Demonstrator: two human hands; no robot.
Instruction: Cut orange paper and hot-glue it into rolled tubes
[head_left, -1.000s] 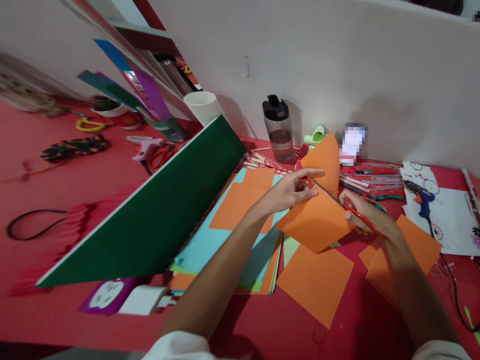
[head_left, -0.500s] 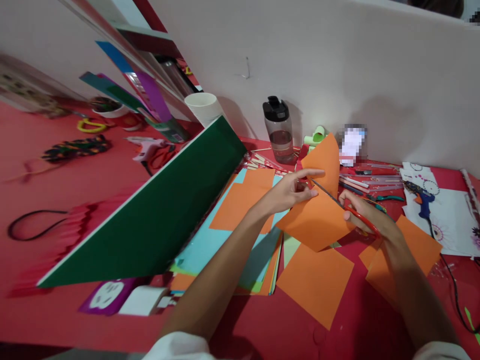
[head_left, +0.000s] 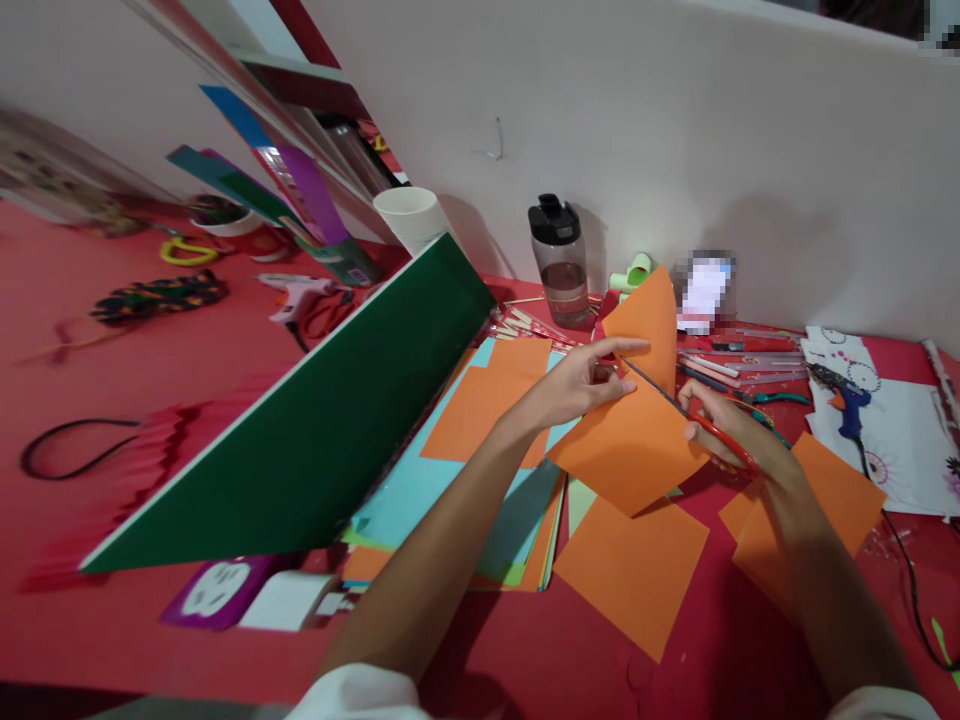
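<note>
My left hand (head_left: 577,385) pinches a sheet of orange paper (head_left: 634,445) near its far left edge, its index finger stretched out above the cut. In my right hand (head_left: 724,425) is a pair of scissors with red handles (head_left: 731,448). Their blades lie across the sheet, which is slit between a curled upper flap (head_left: 649,315) and the lower part. The blade tips come close to my left fingers. Beneath, another orange square (head_left: 634,575) rests on the red table, and more orange pieces (head_left: 840,490) lie under my right forearm.
Left of my arms, a green board (head_left: 322,430) leans beside a stack of coloured paper (head_left: 412,500). A water bottle (head_left: 559,265), a phone (head_left: 705,293) and pens (head_left: 712,365) line the wall. A blue glue gun (head_left: 847,405) sits on white sheets at right.
The lower part of the orange sheet has dipped slightly towards me. Both hands stay almost in place, and the scissors keep nearly the same position in the cut.
</note>
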